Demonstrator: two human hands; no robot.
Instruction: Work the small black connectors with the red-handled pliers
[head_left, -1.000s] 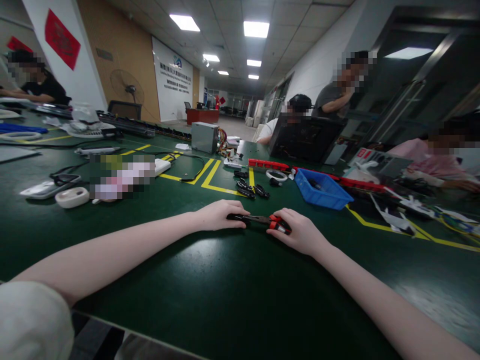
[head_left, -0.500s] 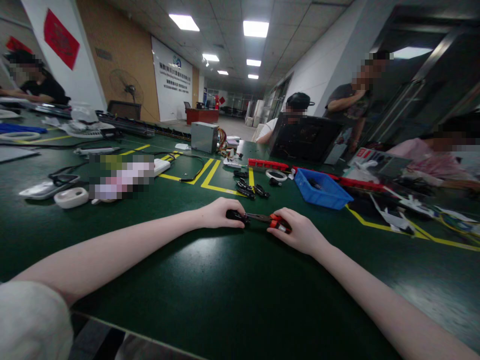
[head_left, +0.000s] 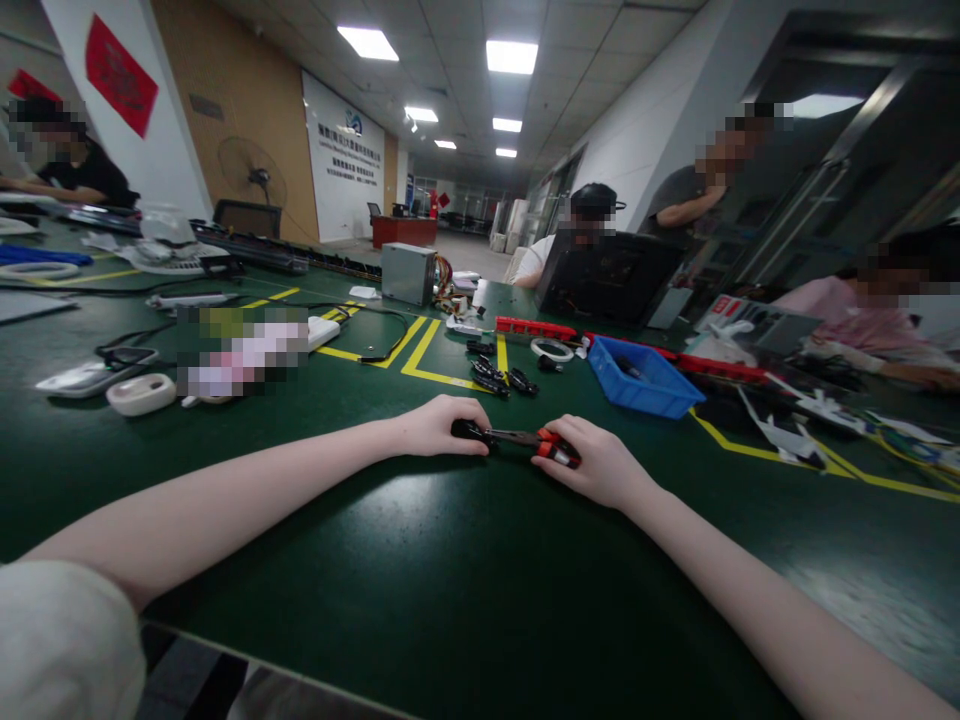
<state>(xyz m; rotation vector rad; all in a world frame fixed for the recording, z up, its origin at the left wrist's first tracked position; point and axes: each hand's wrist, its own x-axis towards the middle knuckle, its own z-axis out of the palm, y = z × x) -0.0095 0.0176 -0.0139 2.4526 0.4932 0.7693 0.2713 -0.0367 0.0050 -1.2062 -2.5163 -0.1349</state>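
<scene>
Left hand gripping black part, right hand gripping red-handled pliers, blue bin holding dark contents

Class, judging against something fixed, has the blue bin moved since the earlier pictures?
No: the blue bin keeps its place beside the yellow tape.

white wall sign | Chinese lettering | "科技有限公司" (the rest blurred)

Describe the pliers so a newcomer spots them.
Over the green table, find the wearer's right hand, near picture centre. It holds the pliers, metal nose toward the left hand. Red-and-black handles set them apart from the black piece in that hand.
</scene>
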